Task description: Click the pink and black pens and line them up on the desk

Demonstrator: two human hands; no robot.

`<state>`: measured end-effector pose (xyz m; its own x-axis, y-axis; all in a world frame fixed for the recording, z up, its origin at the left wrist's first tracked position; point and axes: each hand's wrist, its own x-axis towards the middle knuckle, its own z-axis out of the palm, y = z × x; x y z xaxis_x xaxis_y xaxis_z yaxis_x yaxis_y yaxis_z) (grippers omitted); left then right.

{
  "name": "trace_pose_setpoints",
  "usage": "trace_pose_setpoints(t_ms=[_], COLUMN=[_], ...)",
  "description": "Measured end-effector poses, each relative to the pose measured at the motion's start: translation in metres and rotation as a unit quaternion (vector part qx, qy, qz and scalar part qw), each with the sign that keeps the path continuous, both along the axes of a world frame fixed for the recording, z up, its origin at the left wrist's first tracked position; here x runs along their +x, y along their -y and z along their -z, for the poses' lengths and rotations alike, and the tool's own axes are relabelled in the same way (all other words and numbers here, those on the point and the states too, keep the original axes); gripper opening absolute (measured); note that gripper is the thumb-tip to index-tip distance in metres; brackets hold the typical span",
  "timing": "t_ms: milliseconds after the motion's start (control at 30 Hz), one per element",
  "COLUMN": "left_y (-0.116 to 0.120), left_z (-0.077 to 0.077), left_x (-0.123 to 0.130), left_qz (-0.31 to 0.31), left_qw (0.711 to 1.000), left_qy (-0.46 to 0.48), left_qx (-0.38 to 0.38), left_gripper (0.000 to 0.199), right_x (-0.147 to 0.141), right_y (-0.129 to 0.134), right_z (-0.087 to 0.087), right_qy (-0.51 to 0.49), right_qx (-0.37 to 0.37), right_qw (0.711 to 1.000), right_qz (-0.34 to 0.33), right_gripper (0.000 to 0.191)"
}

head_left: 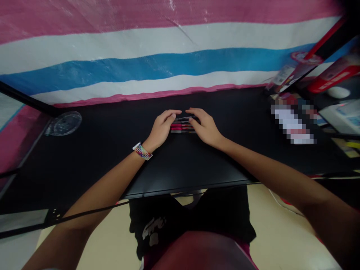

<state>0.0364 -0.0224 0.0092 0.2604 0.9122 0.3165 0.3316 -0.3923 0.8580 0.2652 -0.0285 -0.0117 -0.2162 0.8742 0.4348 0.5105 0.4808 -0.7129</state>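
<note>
Several pens (180, 126), black and pink-red, lie side by side on the black tabletop (194, 165). My left hand (164, 125) rests at their left end, with its fingers stretched inward beyond them and its thumb close to the farthest pen. At the right end, my right hand (206, 125) mirrors it, covering the pens' right tips. Both hands touch or nearly touch the pens; I cannot tell how firmly. Each thumb stands a little apart from its fingers. A colourful woven band (142, 151) circles my left wrist.
A clear round plastic lid (66, 123) lies far left. On the right stand a clear cup (294, 73), a red container (334, 78), a white rounded object (339, 92) and a pale box (344, 116). A striped sheet (157, 67) hangs behind.
</note>
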Motion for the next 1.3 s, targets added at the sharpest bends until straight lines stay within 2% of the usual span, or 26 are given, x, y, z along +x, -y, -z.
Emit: trace_pose_setpoints(t_ms=[167, 300, 500, 633, 800, 900, 1067, 1300], left_y=[-0.008, -0.012, 0.0, 0.006, 0.004, 0.0, -0.004, -0.002], left_z=[0.01, 0.019, 0.012, 0.01, 0.013, 0.012, 0.006, 0.004], left_x=[0.003, 0.007, 0.017, 0.02, 0.017, 0.011, 0.004, 0.006], left_qz=[-0.071, -0.061, -0.054, -0.068, -0.101, -0.112, -0.114, -0.105], left_qw=[0.988, 0.978, 0.966, 0.972, 0.985, 0.988, 0.99, 0.992], left_qy=[0.138, 0.194, 0.248, 0.219, 0.141, 0.11, 0.083, 0.068], left_qx=[-0.011, -0.039, -0.051, -0.046, -0.026, -0.002, 0.008, 0.022], left_gripper=[0.023, 0.023, 0.022, 0.026, 0.029, 0.022, 0.015, 0.014], right_x=[0.006, 0.005, -0.003, -0.003, -0.003, -0.004, -0.009, -0.009], right_y=[-0.01, -0.009, -0.006, -0.012, -0.007, 0.003, 0.018, 0.017], right_z=[0.0, -0.003, -0.002, 0.003, -0.003, -0.011, -0.016, -0.023], right_qy=[-0.111, -0.141, -0.147, -0.126, -0.029, 0.029, 0.088, 0.15], right_qx=[-0.064, -0.084, -0.079, -0.063, -0.012, 0.059, 0.14, 0.14], right_qw=[0.99, 0.985, 0.986, 0.99, 0.999, 0.997, 0.977, 0.962], right_qz=[0.054, 0.059, 0.02, 0.02, 0.008, -0.039, -0.137, -0.178], right_gripper=[0.038, 0.04, 0.038, 0.038, 0.027, 0.019, 0.015, 0.012])
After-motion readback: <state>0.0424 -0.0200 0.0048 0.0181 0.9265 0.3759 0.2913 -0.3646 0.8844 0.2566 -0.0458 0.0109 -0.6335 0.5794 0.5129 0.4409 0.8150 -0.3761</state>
